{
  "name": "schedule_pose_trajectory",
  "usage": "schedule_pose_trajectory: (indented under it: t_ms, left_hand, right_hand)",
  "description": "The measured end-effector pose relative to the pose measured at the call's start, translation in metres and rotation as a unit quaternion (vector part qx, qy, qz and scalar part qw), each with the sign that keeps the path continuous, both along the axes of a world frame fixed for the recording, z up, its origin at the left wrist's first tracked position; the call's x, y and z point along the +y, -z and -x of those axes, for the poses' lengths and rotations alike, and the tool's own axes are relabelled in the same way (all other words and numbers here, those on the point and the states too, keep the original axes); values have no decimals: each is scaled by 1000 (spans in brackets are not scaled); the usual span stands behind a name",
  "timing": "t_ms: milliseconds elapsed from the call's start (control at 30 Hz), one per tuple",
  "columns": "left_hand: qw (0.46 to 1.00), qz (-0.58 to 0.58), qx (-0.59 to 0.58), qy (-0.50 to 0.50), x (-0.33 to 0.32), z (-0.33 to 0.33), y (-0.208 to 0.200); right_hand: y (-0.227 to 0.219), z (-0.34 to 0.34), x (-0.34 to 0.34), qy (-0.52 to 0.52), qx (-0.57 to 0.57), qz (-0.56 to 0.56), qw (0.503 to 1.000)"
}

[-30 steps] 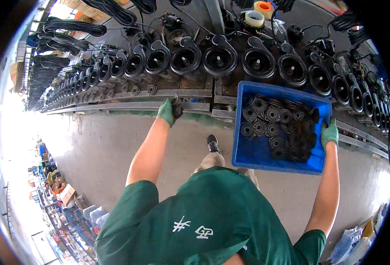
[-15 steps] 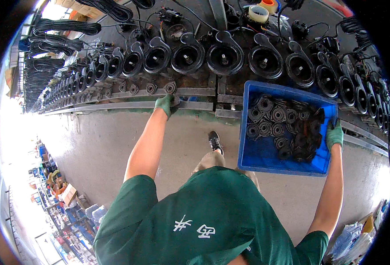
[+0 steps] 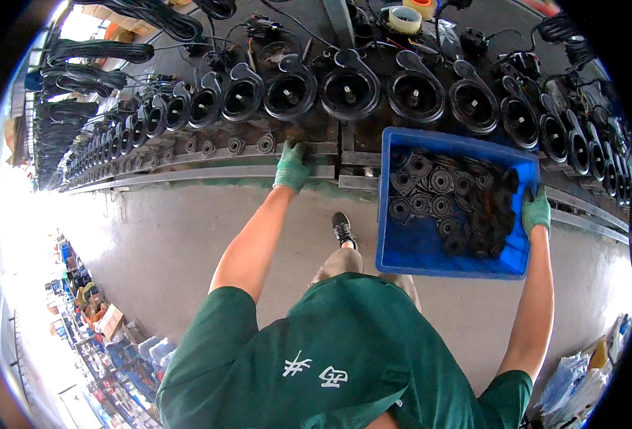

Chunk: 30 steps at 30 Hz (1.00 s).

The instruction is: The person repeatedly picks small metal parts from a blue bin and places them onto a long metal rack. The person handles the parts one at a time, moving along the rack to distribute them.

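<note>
My left hand [image 3: 292,169], in a green glove, reaches to the front ledge of the bench. Its fingers are closed on a dark round part, mostly hidden by the glove. Just left of it, a black ring-patterned disc [image 3: 266,144] lies on the ledge, in line with several similar ones. My right hand [image 3: 536,213], also gloved, grips the right rim of a blue plastic crate [image 3: 430,266]. Inside the crate are many black ring-patterned discs [image 3: 441,180], piled more thickly toward its right side.
A long row of black snail-shaped housings [image 3: 350,87] with central studs stands along the bench. Coiled black cables [image 3: 101,51] lie at the back left, tape rolls [image 3: 405,20] at the back. Metal rails [image 3: 244,172] edge the bench. Shelving with goods [image 3: 109,350] is at lower left.
My left hand has moved slightly right along the ledge, past the disc it was next to. The crate, still in my right hand, has shifted slightly left in view along with the bench.
</note>
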<state>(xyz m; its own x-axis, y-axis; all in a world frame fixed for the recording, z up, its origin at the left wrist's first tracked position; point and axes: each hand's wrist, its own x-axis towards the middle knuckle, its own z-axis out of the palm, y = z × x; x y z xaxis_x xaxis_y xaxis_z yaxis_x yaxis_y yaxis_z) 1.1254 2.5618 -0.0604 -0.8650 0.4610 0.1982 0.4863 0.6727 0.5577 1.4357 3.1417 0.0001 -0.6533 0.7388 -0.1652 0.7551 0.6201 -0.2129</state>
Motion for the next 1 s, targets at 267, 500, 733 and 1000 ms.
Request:
schedule_pose_trajectory:
  t_ms: [267,500,733,1000]
  left_hand:
    - [997,59,38,6,6,17,3]
    - [993,-69,-16,-90,35,-49,-44]
    - [842,-283,-458,-27,124,-168,-105]
    - [904,-190,-379,-51,150,-190,-96]
  right_hand:
    - [-25,9,-14,4,11,39,999]
    - [-27,13,-18,26,-14,31,999]
    - [-60,22,-34,40,-38,112,992]
    - [-61,18,-21,21,-44,120,992]
